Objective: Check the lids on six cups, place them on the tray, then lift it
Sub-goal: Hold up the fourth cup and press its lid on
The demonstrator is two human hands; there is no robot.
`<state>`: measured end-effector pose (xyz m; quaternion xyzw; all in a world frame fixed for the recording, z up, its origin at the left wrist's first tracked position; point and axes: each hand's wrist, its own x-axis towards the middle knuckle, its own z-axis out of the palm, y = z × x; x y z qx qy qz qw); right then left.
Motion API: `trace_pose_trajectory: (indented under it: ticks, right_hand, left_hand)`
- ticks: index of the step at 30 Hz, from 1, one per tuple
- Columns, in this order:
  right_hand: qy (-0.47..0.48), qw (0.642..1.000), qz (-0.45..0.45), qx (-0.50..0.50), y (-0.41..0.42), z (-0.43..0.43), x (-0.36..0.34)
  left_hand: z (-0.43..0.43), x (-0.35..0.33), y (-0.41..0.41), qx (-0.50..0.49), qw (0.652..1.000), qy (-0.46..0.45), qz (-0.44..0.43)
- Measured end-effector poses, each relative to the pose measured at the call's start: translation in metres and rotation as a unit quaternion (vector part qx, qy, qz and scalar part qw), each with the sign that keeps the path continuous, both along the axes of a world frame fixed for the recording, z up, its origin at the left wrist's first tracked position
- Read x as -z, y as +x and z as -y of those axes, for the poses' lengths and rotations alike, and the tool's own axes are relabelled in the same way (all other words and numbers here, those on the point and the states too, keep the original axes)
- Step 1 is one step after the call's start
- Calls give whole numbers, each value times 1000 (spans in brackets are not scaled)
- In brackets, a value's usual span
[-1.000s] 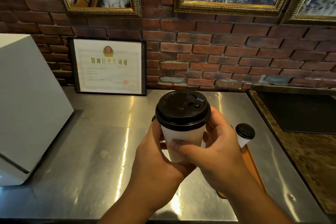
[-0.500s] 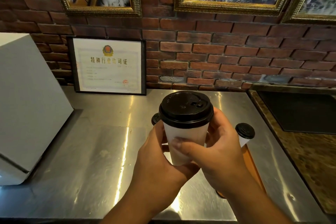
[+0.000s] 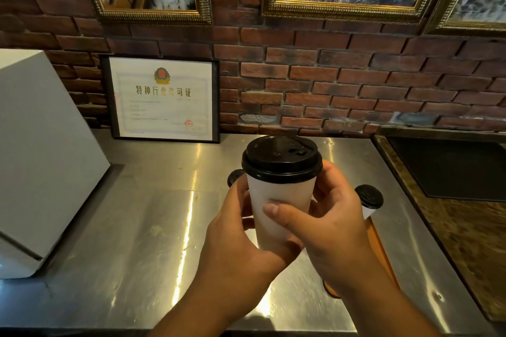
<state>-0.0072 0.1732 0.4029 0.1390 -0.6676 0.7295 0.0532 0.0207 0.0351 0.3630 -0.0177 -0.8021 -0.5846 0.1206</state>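
Observation:
I hold a white paper cup (image 3: 279,200) with a black lid (image 3: 282,159) up above the steel counter. My left hand (image 3: 235,230) wraps its left side and base. My right hand (image 3: 325,227) grips the right side, thumb across the front. An orange tray (image 3: 379,246) lies on the counter under my right hand, mostly hidden. A second lidded cup (image 3: 369,200) stands on it at the far right. Another black lid (image 3: 234,176) peeks out behind my left hand.
A steel counter (image 3: 153,227) runs to a brick wall. A white box-shaped appliance (image 3: 41,159) stands at the left. A framed certificate (image 3: 161,98) leans on the wall. A dark stone counter with a black inset (image 3: 451,167) lies to the right.
The held cup has drifted slightly right and a little nearer the camera; both hands keep their grip on it.

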Motion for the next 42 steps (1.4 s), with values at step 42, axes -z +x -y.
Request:
trace_pose_trajectory:
  ticks: [42]
  right_hand:
    - [14, 1000, 9, 3, 6, -8, 6]
  left_hand:
    - [9, -7, -3, 37, 998, 50, -21]
